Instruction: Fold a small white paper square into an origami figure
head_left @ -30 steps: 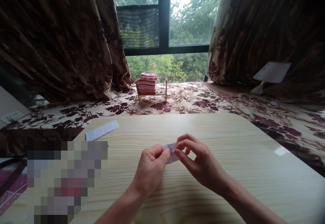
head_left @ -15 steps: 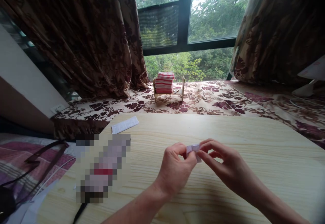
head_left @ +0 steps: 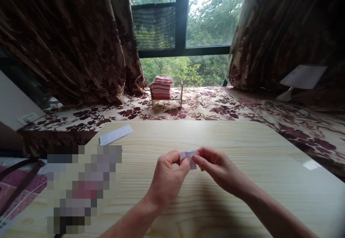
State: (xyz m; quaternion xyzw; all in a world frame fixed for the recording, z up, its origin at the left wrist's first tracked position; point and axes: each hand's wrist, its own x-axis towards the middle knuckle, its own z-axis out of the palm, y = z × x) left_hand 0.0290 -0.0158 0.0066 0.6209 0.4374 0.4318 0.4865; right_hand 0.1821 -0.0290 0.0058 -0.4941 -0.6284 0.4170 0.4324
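"While the left hand (head_left: 169,176) pinches the paper (head_left: 184,155) between thumb and bent forefinger, what does the right hand (head_left: 219,164) do?"

"Its thumb and forefinger meet at the paper's right end, tips almost together, gripping it. Its other fingers curl behind."

"And where is the paper?"

"Held up over the table (head_left: 151,141), about midway across its width."

"Pointing which way?"

"Its upper edge runs roughly along the table's far edge, and a flap at the right hangs toward the table's near side. Fingers cover too much to tell the long axis."

"Any writing?"

"The strip (head_left: 115,134), near the table's far left corner, bears fine rows of marks, too small to read."
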